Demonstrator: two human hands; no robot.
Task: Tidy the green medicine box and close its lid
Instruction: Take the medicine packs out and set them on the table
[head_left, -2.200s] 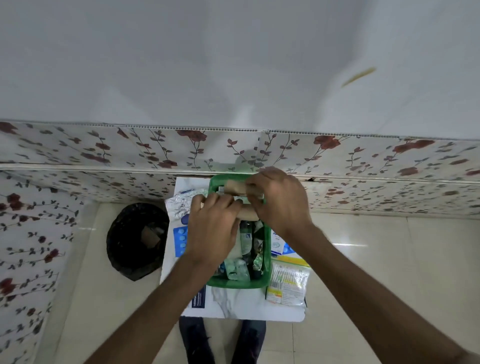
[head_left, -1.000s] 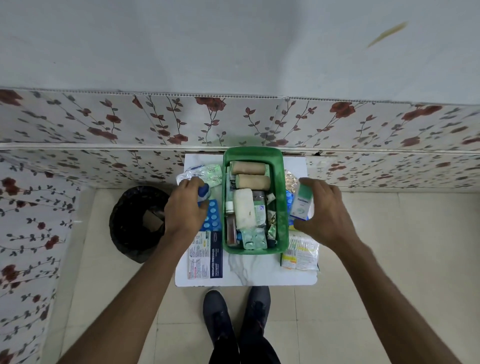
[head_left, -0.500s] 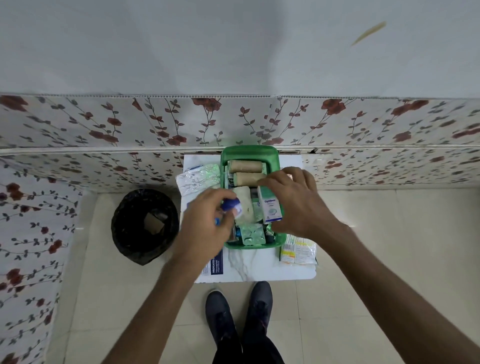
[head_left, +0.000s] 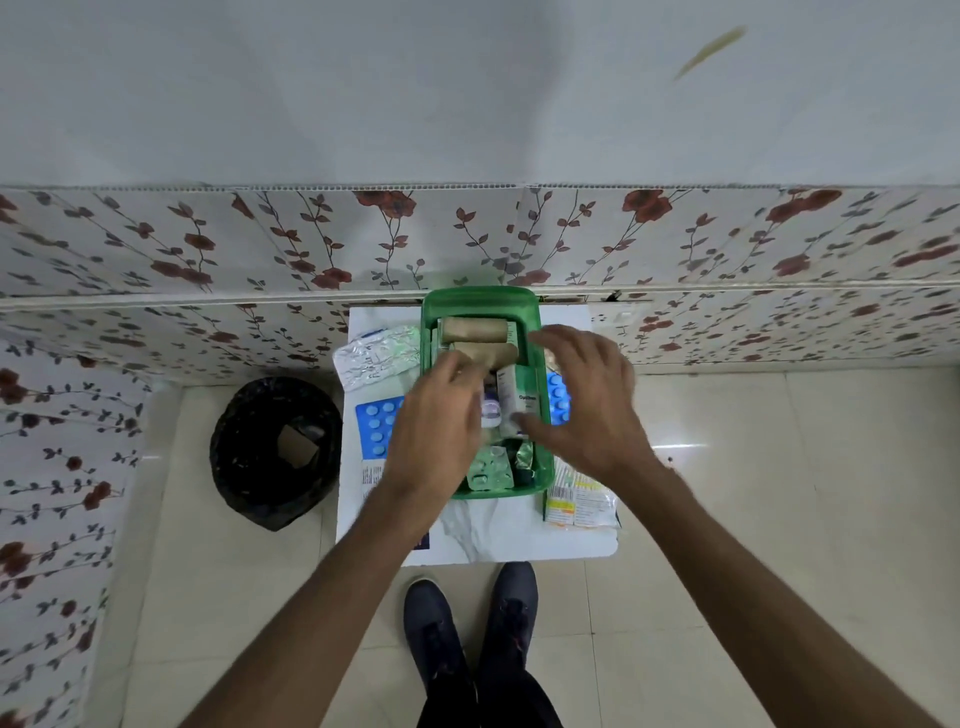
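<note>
The green medicine box stands open on a small white table, its lid raised at the back against the wall. Inside lie two brown bandage rolls, blister strips and a white carton. My left hand hovers over the box's left half, fingers curled around a small blue-capped bottle that sits low in the box. Over the right half, my right hand has its fingers spread, the thumb touching the carton's near end.
Left of the box lie a silver foil strip and a blue blister pack; right of it another blue blister pack and printed sachets. A black bin stands on the floor at left. My shoes are below the table.
Both hands carried their items from beside the box into it. The carton now lies in the box and my right hand's fingers have spread; the bottle has gone down beside the carton.
</note>
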